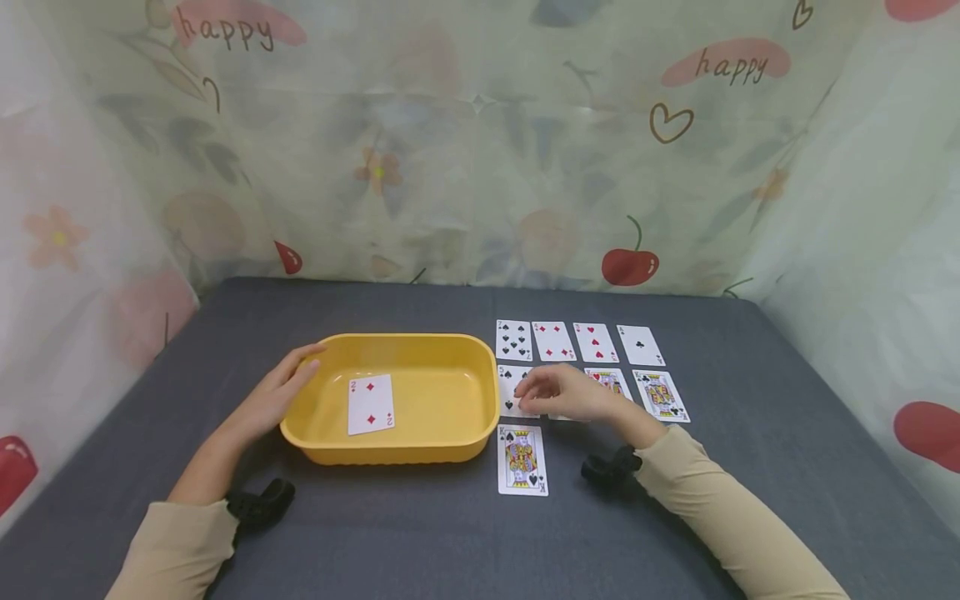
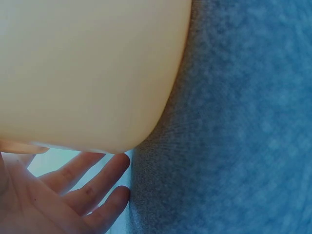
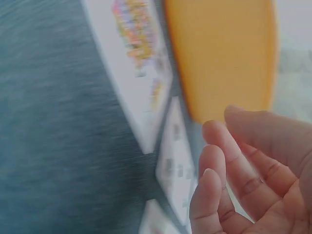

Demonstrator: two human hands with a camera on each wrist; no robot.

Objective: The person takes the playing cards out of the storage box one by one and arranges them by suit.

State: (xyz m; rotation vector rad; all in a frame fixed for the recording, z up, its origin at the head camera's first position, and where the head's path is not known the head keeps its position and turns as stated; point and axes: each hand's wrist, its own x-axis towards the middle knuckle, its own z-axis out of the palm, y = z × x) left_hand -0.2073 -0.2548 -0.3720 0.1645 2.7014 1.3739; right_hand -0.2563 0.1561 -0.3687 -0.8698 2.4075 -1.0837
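Observation:
At the left end of a yellow plastic tub (image 1: pixel 405 454), my left hand (image 1: pixel 281 390) holds the rim, thumb over the edge and the other fingers along the outer wall. Inside the tub a two of diamonds (image 1: pixel 371 404) lies face up. My right hand (image 1: pixel 566 393) hovers over the middle row of cards just right of the tub, fingers loosely bent and nothing between them. Beneath its fingertips is a spade card (image 1: pixel 510 383), partly covered; another card is mostly hidden under the hand. Nearer the front lies a king of spades (image 1: pixel 522 461), close to the tub's corner.
Across the back row run a seven of spades (image 1: pixel 513 341), a diamond card (image 1: pixel 553 342), a three of hearts (image 1: pixel 596 342) and a club card (image 1: pixel 641 345). A heart face card (image 1: pixel 609 381) and a king of clubs (image 1: pixel 661 396) lie right of my hand. Dark cloth (image 1: pixel 405 533) covers the table.

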